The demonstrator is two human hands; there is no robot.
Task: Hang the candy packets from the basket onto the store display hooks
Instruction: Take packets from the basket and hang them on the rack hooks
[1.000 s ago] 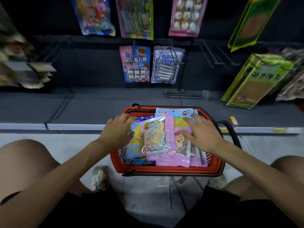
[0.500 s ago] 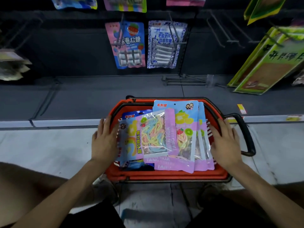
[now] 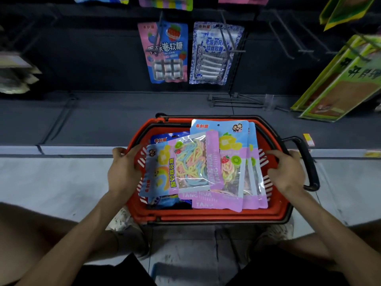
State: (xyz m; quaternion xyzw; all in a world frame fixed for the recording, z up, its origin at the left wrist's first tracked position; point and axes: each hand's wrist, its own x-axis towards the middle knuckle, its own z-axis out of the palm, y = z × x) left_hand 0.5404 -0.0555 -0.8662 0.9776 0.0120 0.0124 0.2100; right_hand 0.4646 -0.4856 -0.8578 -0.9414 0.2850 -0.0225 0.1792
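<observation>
A red shopping basket (image 3: pixel 206 216) stands on the floor between my knees, in front of the low dark shelf. Several candy packets lie stacked in it: a clear-windowed packet of pastel candy strings (image 3: pixel 191 162) on top, lilac fruit-print packets (image 3: pixel 233 162) beneath, and a blue rainbow packet (image 3: pixel 158 168) at the left. My left hand (image 3: pixel 123 170) grips the basket's left rim, fingers curled over the edge. My right hand (image 3: pixel 286 172) grips the right rim beside the black handle (image 3: pixel 309 162). Bare display hooks (image 3: pixel 282 38) jut from the dark back panel at upper right.
A pink-and-blue candy packet (image 3: pixel 165 52) and a blue-and-white packet (image 3: pixel 214 52) hang on hooks above the basket. Green packets (image 3: pixel 340 79) lean at the right. Loose hook rods (image 3: pixel 235 100) lie on the shelf. More packets hang along the top edge and at the far left.
My hands left the tops of the packets, spread apart, and took hold of the basket's two side rims. The view tilted down and closer to the basket.
</observation>
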